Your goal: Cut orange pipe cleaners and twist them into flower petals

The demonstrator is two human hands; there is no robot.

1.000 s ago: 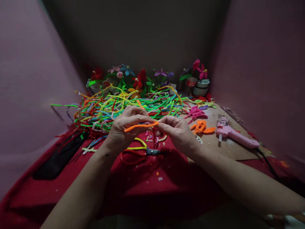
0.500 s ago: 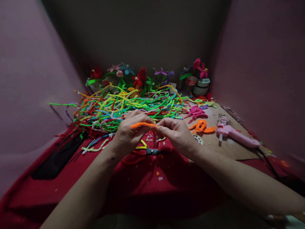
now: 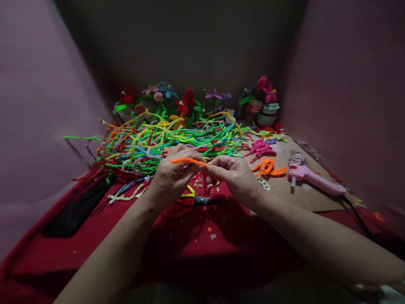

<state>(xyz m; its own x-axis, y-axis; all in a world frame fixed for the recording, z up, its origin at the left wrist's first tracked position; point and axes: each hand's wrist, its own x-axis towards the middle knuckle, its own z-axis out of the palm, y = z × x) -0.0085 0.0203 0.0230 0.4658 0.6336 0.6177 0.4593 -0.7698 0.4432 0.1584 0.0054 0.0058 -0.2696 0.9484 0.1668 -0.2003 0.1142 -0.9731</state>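
An orange pipe cleaner [image 3: 189, 161] is held between my two hands above the red cloth. My left hand [image 3: 175, 169] is closed on it, and its free end sticks out leftward over the back of that hand. Thumb and forefinger of my right hand [image 3: 232, 172] pinch its right end. The fingertips of both hands nearly meet, hiding part of the pipe cleaner. Below them, yellow-handled pliers or cutters [image 3: 202, 200] lie on the cloth among small scraps.
Behind my hands spreads a tangled heap of coloured pipe cleaners [image 3: 152, 143]. To the right, a board [image 3: 303, 202] holds a pink glue gun [image 3: 316, 179], orange petal shapes [image 3: 268, 167] and pink ones [image 3: 260, 148]. A black phone [image 3: 76, 211] lies left; pipe-cleaner flowers [image 3: 183, 103] stand behind.
The free left end of the orange pipe cleaner has tilted slightly upward. Both hands keep their place and grip, and the things around them look unchanged.
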